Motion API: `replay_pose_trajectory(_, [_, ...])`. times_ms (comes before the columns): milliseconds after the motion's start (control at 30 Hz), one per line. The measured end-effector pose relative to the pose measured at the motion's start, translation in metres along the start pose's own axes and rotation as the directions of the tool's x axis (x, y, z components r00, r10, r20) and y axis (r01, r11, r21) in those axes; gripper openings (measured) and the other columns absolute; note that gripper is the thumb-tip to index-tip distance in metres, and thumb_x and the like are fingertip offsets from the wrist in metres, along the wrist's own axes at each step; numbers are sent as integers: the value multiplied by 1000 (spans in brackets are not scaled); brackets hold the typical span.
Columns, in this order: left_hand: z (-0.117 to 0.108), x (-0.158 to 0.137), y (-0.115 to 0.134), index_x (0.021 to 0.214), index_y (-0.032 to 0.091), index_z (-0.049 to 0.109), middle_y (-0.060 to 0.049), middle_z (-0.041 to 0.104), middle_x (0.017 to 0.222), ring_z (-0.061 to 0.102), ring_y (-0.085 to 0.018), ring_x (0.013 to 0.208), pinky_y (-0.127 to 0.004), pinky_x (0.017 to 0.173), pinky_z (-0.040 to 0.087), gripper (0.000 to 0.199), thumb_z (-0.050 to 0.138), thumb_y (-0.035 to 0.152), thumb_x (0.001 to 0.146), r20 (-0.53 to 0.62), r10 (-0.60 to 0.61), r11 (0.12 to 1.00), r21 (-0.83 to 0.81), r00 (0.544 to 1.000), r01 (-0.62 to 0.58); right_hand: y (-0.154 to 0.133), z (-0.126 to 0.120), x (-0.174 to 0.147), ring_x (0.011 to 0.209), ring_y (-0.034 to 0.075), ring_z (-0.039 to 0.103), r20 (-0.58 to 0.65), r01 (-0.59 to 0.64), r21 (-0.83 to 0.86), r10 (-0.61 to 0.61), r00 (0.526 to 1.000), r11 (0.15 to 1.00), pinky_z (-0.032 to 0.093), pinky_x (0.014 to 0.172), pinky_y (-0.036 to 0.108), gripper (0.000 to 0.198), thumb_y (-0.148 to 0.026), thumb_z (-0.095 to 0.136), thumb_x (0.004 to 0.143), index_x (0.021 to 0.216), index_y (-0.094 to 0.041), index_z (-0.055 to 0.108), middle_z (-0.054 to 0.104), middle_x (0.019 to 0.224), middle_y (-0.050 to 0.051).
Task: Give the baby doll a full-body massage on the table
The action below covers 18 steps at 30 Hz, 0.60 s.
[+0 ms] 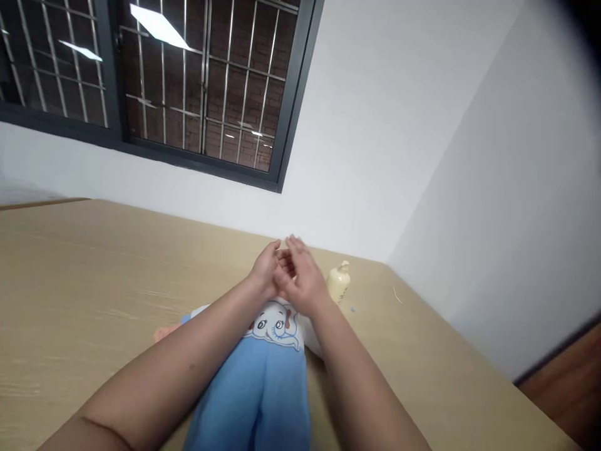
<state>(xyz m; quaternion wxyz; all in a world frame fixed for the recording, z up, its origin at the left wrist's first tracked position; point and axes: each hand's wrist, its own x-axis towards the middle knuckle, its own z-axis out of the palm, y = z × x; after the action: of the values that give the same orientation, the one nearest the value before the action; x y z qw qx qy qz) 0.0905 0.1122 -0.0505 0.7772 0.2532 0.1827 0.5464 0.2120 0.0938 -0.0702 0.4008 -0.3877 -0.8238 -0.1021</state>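
Note:
My left hand (267,269) and my right hand (304,279) come together at the middle of the view, palms facing each other in a loose cup. The fingers of both are stretched out, the right ones slightly smeared by motion; I see nothing held between them. Just below the hands lies a doll on its back, dressed in a white top with an elephant face (272,326) and light blue trousers (263,388). One pinkish doll hand (164,332) shows past my left forearm. The doll's head is hidden behind my hands. Right of my right hand stands a cream pump bottle (339,283).
The doll and bottle rest on a wide light wood-coloured table (94,282). A small blue bit (353,309) and a thin pale strip (397,295) lie to the right. White walls (375,125) and a barred window (201,88) stand behind.

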Motion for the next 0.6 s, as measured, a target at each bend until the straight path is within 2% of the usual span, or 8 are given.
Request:
replay_pose_trajectory(67, [8,-10,2,77,18,58,-9,67,74,71,-22,78,-33,78,58,39,38,46,96,43,53,993,-111,998,-48,-25,9,2,151,32,17,94,25,24,-28,995,999,14,121,61,81,-56,46,94,157,-14,16,21,162,15])
replay_pose_trajectory(133, [12,-17,10,77,17,57,-12,68,80,71,-26,85,-36,80,58,47,35,54,96,82,-3,994,-106,997,11,-37,14,0,152,33,11,139,-3,27,-1,990,1000,12,122,60,84,-59,42,95,157,-10,14,16,162,17])
replay_pose_trajectory(200, [9,-20,24,85,14,60,-16,70,88,70,-27,92,-36,83,56,50,37,58,94,65,-22,998,-59,998,26,-42,13,-2,152,32,7,168,8,29,-13,986,1000,13,123,57,85,-61,41,95,157,-10,14,13,163,17])
replay_pose_trajectory(300, [-3,-17,49,103,10,64,-19,70,106,68,-28,105,-34,89,53,54,42,58,92,10,143,989,-31,990,-142,-54,8,-5,152,29,10,220,126,82,-141,965,989,16,124,52,89,-66,39,93,158,-13,10,16,163,14])
replay_pose_trajectory(367, [-11,-16,58,111,9,63,-20,68,119,64,-29,113,-36,94,51,57,42,59,91,42,191,980,-64,981,-188,-65,5,-6,152,28,14,224,196,141,-224,948,970,19,124,51,91,-71,36,92,158,-14,9,20,162,13])
replay_pose_trajectory(467, [-11,-21,53,114,9,63,-19,65,126,62,-30,118,-38,97,50,61,36,59,93,83,95,991,-101,992,-86,-77,1,-8,151,31,15,190,214,188,-249,950,959,20,123,52,94,-75,31,90,158,-14,11,19,163,13])
replay_pose_trajectory(500, [-9,-23,46,113,9,64,-20,64,128,61,-30,119,-38,98,49,62,34,59,93,108,44,994,-103,993,-33,-77,0,-8,151,31,14,181,206,192,-241,954,960,20,123,53,95,-76,30,90,158,-13,10,16,163,13])
replay_pose_trajectory(600, [1,-30,22,111,10,65,-18,65,127,60,-31,120,-38,99,47,67,34,67,91,134,-18,997,-72,991,28,-67,-3,-8,151,31,14,157,175,181,-204,966,968,19,123,53,92,-73,30,91,158,-13,8,13,164,12])
